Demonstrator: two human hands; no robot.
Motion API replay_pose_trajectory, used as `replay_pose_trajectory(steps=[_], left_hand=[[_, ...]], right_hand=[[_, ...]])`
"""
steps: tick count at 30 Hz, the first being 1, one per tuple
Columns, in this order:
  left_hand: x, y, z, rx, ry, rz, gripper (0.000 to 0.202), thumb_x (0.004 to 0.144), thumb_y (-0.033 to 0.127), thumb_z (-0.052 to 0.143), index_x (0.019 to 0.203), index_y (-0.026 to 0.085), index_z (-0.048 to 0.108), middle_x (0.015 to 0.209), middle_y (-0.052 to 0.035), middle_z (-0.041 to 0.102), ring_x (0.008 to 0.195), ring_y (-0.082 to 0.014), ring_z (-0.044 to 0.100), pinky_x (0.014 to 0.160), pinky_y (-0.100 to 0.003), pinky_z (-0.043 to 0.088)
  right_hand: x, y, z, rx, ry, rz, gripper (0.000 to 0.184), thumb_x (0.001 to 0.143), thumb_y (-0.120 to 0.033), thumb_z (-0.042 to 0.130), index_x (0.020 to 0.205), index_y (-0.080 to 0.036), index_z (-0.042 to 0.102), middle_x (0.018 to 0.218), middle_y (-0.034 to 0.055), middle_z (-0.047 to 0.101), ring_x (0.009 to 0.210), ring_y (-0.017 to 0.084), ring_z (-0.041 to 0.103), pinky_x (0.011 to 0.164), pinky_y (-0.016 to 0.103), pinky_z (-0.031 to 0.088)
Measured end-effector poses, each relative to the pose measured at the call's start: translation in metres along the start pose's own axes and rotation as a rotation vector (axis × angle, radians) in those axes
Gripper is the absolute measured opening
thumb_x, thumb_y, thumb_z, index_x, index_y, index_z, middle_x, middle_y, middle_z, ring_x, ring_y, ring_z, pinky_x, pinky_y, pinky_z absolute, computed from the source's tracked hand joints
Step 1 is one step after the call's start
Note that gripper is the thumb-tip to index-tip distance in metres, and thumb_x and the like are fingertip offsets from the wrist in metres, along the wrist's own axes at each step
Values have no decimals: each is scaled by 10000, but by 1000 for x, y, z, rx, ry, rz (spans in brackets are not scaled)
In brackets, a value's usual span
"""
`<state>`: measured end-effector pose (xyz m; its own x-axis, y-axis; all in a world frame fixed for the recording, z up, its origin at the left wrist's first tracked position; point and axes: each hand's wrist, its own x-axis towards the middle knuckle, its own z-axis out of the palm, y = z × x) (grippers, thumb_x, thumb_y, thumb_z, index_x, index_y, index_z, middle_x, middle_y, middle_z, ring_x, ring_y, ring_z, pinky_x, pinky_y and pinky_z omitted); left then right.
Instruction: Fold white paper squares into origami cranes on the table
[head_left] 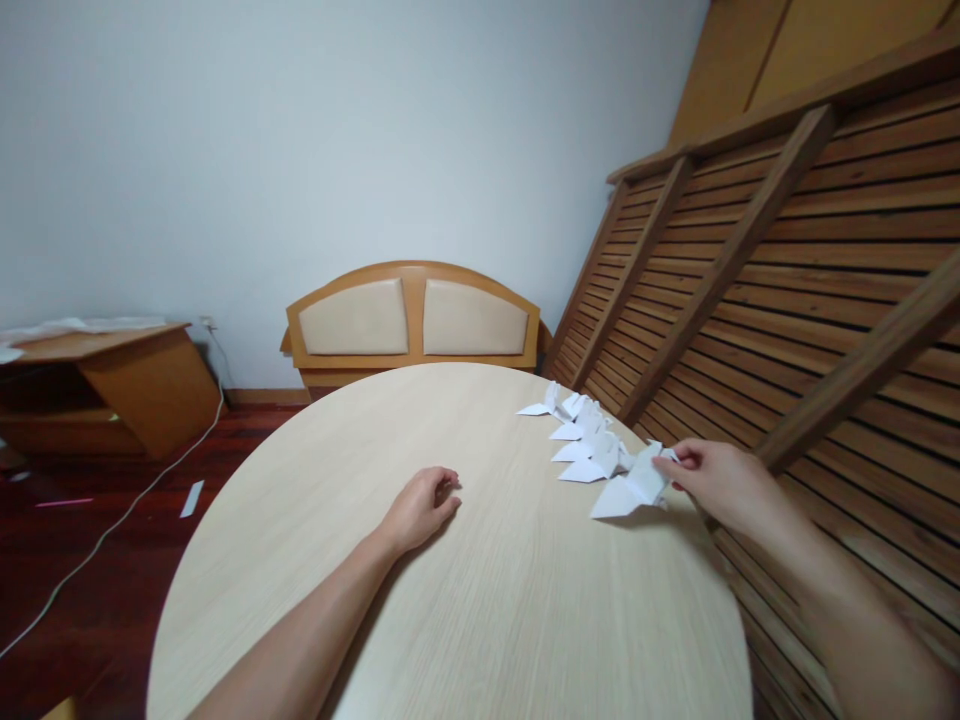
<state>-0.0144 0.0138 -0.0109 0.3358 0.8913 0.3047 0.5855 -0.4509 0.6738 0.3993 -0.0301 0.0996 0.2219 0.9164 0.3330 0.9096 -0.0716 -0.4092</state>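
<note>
My right hand [703, 472] pinches the edge of a white folded paper crane [631, 492] at the right side of the round table [480, 610]. Several more white paper cranes [592, 440] stand in a row just beyond it, close together and partly overlapping in view. My left hand [422, 508] rests on the tabletop near the middle, its fingers loosely bent and apart from the thumb, with nothing seen in it. A wide gap of tabletop lies between the left hand and the cranes.
Against the right side leans a large slatted wooden frame [720, 290], close to the table's edge. A padded headboard [412, 315] stands behind the table. To the left are a low wooden cabinet [150, 385] and a white cable [142, 495] across the floor.
</note>
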Motion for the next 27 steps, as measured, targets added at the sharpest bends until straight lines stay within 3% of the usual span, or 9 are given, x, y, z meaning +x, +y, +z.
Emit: replay_pose_trajectory(steps=[5,10,16,19,22,24,27], left_hand=[[0,0,-1,-26,4,6,242,844,288,616,1060,184,647,1096,-112,676,1040,-259,621,947,-405,470],[0,2,-1,-15,0,-1,239,842,281,615,1055,176,647,1101,-121,677,1035,-262,623,937,-406,475],[0,2,-2,-16,0,10,236,851,285,609,1056,177,653,1129,-121,676,1049,-262,624,938,-405,478],[0,2,-2,-18,1,12,240,850,285,611,1060,177,653,1136,-121,677,1062,-262,622,951,-406,474],[0,4,-2,-9,6,2,242,847,285,611,1058,175,655,1125,-124,681,1048,-263,628,936,-403,482],[0,5,-3,5,6,-1,242,848,285,608,1059,176,656,1114,-124,686,1043,-266,631,926,-402,487],[1,6,-2,41,-2,33,230,858,289,599,1054,185,658,1126,-123,691,1066,-271,626,948,-412,481]], right_hand=[[5,14,29,-27,-47,36,271,730,-452,611,599,-217,644,587,52,683,533,201,605,511,294,350],[5,8,46,-48,-37,26,248,755,-417,603,618,-216,650,639,61,700,583,211,619,535,295,355],[8,-5,50,-148,-65,70,216,795,-367,592,644,-223,647,673,68,707,631,228,648,542,299,363],[9,-5,52,-157,-75,103,199,798,-394,623,793,-209,698,765,83,735,709,251,681,569,306,391],[9,-7,49,-177,-62,123,363,774,-474,673,973,-172,698,878,118,749,797,296,695,613,331,420],[10,-13,45,-202,-21,133,446,773,-526,671,1025,-158,682,922,140,743,829,322,690,630,351,431],[11,-34,42,-183,147,47,389,840,-485,600,1053,-165,657,984,142,719,887,316,672,680,364,455]])
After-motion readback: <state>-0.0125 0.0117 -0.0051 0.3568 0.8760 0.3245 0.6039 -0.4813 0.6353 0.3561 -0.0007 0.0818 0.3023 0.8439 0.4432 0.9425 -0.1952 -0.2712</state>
